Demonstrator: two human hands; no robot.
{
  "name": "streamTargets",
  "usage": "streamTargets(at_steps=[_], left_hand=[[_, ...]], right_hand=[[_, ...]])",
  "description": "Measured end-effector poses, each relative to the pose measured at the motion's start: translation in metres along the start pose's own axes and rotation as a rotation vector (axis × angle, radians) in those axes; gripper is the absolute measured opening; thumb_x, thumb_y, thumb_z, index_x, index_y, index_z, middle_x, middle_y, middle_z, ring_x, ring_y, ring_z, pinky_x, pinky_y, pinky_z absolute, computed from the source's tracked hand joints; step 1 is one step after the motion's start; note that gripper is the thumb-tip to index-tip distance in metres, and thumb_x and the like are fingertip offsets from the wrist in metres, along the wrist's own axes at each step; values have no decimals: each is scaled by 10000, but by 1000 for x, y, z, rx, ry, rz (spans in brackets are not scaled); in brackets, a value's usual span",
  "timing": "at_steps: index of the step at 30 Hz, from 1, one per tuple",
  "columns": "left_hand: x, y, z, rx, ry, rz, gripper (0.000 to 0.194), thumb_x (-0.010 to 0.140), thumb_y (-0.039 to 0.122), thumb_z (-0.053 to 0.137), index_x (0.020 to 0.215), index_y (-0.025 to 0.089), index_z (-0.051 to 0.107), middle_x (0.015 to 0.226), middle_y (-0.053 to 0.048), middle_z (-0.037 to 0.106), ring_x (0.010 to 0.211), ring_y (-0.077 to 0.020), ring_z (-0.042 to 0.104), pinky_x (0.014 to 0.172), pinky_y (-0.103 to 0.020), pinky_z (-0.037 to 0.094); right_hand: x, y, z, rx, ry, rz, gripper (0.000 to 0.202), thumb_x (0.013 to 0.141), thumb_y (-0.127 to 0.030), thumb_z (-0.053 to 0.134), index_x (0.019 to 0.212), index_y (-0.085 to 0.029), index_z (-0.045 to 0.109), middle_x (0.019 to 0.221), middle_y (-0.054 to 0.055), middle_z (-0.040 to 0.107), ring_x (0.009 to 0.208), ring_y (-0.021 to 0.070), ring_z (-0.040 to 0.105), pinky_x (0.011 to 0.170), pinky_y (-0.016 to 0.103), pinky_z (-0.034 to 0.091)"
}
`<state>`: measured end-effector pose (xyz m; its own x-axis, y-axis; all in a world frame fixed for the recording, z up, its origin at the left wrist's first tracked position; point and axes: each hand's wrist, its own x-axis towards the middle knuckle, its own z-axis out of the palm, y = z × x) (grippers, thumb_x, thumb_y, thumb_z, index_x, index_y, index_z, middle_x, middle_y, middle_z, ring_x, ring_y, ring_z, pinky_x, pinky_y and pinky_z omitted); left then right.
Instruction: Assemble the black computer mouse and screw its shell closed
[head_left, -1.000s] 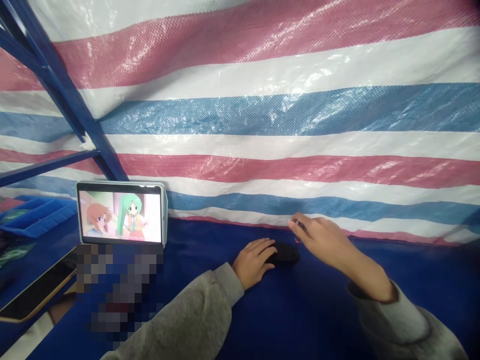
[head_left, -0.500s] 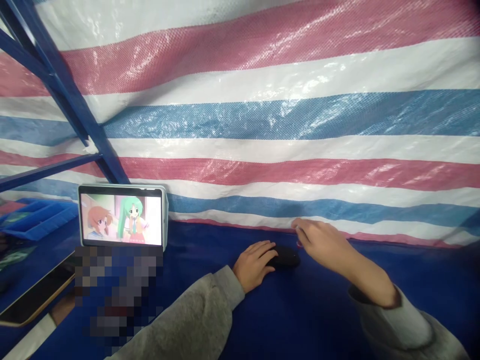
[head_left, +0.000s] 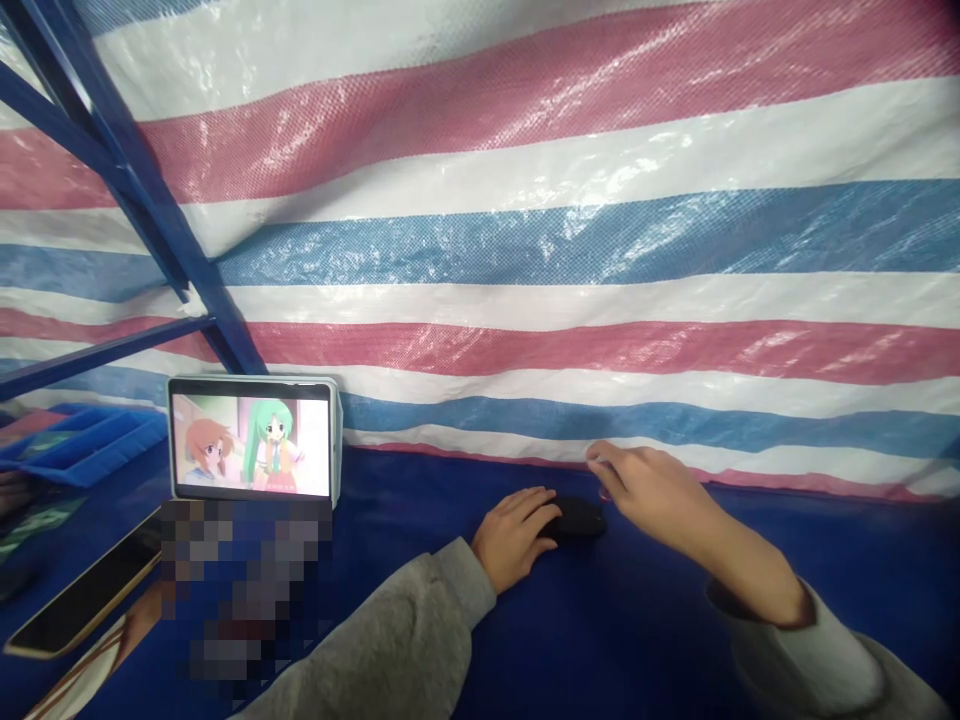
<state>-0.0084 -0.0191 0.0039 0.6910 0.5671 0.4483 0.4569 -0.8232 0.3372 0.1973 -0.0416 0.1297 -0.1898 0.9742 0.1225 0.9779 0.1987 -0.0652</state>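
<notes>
My left hand (head_left: 517, 537) lies over the left end of a black computer mouse (head_left: 577, 517), its fingertips pressed on the shell and holding it on the blue tabletop (head_left: 600, 640). To the right of the mouse, my right hand (head_left: 645, 485) is raised just above it, with thumb and forefinger pinched together. A small pinkish-red bit (head_left: 604, 494) shows below those fingers, beside the mouse's right end. It is too small to name, and what the pinch holds is mostly hidden by the hand.
A tablet (head_left: 255, 440) playing a cartoon stands at the left. In front of it lies a phone (head_left: 82, 590), near a pixelated patch and part of another person's arm (head_left: 142, 615). Blue trays (head_left: 112, 440), a blue metal frame (head_left: 161, 230) and a striped plastic sheet (head_left: 570, 240) bound the place.
The whole view has shifted slightly, so things sit a little further right and lower. Both hands keep almost the same pose at the mouse. At lower left, the other person's arm has shifted.
</notes>
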Motion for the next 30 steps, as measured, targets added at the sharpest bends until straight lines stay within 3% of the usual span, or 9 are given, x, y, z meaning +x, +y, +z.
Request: streamTargets(at_steps=[3,7,13,18,23,27,30], left_hand=[[0,0,0,-2,-6,-17,316,920,311,561,1219,215,522,1362,-76,527,1288,-229,472,1092,-408,395],[0,0,0,-4,-21,-30,322,911,308,577,1217,219,527,1364,-71,526,1294,-229,466,1099,-404,385],[-1,-1,0,-5,-18,-22,354,893,278,605,1229,210,514,1387,-64,505,1307,-227,448,1118,-393,361],[-1,0,1,-13,-22,-2,333,913,282,570,1233,212,507,1390,-71,498,1320,-225,431,1124,-402,350],[-2,0,1,-17,-37,-2,344,916,267,564,1249,216,491,1401,-73,479,1335,-230,408,1131,-413,335],[-1,1,-1,0,-63,-39,433,876,295,629,1275,231,472,1444,-90,406,1335,-264,399,1097,-422,379],[-1,2,-2,15,-74,-88,452,854,234,650,1272,253,478,1425,-75,412,1253,-266,480,1043,-408,437]], right_hand=[[2,2,4,-20,23,77,363,946,-418,312,992,-219,613,683,52,676,695,233,645,599,292,343],[2,3,6,8,64,12,276,921,-285,344,1014,-228,597,834,47,704,746,210,654,623,282,360],[4,3,8,2,54,47,377,958,-426,294,912,-220,606,639,43,663,635,219,634,576,285,341],[4,4,11,12,80,27,260,907,-298,393,1043,-225,602,715,37,693,675,211,645,602,281,354],[7,7,14,2,62,73,396,930,-496,345,924,-231,640,648,53,670,657,232,643,584,289,365],[8,10,16,2,58,48,318,935,-368,342,990,-233,624,670,47,682,666,223,652,581,283,365],[6,12,10,14,74,73,293,919,-330,362,977,-230,632,661,39,686,655,226,649,568,287,367]])
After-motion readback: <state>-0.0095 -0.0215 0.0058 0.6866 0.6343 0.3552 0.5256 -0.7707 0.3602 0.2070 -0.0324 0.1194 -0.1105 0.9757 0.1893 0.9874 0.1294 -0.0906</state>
